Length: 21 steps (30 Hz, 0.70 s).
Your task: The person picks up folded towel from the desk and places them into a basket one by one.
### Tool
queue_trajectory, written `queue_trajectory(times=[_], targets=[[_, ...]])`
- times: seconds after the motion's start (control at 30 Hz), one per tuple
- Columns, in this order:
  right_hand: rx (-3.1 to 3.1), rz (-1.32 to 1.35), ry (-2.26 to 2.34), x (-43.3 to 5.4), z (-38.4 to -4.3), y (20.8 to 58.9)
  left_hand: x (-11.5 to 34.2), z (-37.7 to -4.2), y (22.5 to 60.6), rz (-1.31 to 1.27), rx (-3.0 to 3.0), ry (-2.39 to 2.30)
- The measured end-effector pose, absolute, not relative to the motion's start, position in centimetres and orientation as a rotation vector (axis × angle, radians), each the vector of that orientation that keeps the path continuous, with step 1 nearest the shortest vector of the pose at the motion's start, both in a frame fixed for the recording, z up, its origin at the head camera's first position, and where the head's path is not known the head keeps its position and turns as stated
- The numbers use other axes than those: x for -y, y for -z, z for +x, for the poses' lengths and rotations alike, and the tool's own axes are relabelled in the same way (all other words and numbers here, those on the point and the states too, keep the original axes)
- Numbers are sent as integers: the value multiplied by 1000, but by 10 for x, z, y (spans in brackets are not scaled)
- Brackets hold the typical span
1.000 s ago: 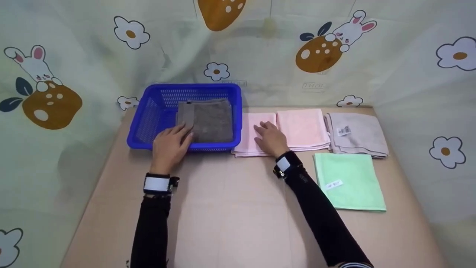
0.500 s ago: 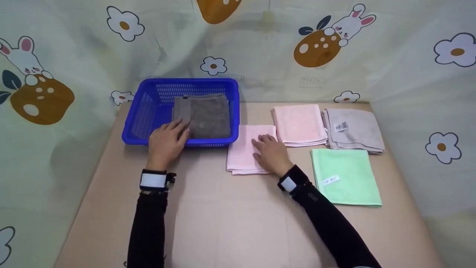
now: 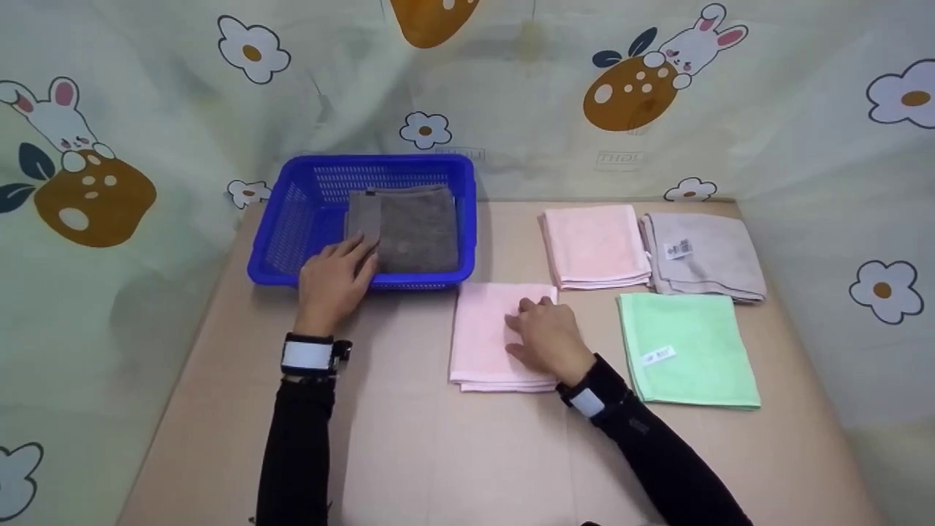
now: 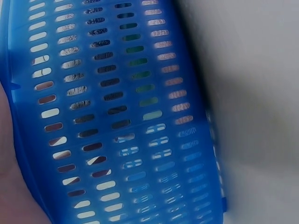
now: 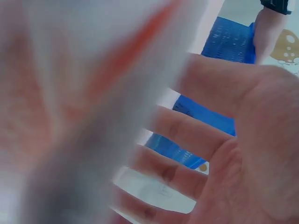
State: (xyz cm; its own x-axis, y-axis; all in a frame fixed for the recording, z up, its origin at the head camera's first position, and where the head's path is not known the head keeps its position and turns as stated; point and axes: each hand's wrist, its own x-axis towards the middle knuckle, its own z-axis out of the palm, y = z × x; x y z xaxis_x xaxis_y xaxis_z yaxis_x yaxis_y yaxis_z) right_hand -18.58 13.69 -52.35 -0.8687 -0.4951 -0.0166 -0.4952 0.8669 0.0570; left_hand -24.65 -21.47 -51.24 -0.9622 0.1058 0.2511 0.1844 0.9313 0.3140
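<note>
My right hand (image 3: 549,337) rests on a folded pink towel (image 3: 482,336) in front of the basket, its fingers touching the cloth from above. In the right wrist view, that hand's fingers (image 5: 187,133) are spread and only slightly bent, their tips hidden behind a blurred pale shape. At the blue plastic basket (image 3: 431,280), my left hand (image 3: 330,292) lies over the front rim. Its fingers reach inside to the left part of a folded dark grey towel (image 3: 418,230). The left wrist view shows the basket's slotted wall close up, with a sliver of that hand at the edge.
A second folded pink towel (image 3: 595,245) lies at the back, right of the basket. Beside it is a light grey towel (image 3: 712,256) with a tag. A green towel (image 3: 690,343) lies in front of the grey one. A printed curtain (image 3: 526,95) hangs behind the table.
My right hand has drawn the pink towel from beside the basket towards the table's front, away from the other pink towel. My left hand has stayed at the basket.
</note>
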Motion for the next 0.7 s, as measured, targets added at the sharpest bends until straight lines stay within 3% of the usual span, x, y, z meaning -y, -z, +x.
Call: queue_trajectory(times=[0.27, 0.43, 0.7], targets=[[-2949, -839, 117, -147, -197, 520, 217, -248, 508, -250, 2858, 596], [-2880, -641, 580, -177, -218, 507, 218, -245, 486, -391, 2656, 873], [-2702, -422, 742, -213, -230, 507, 186, -213, 469, -959, 2928, 1216]])
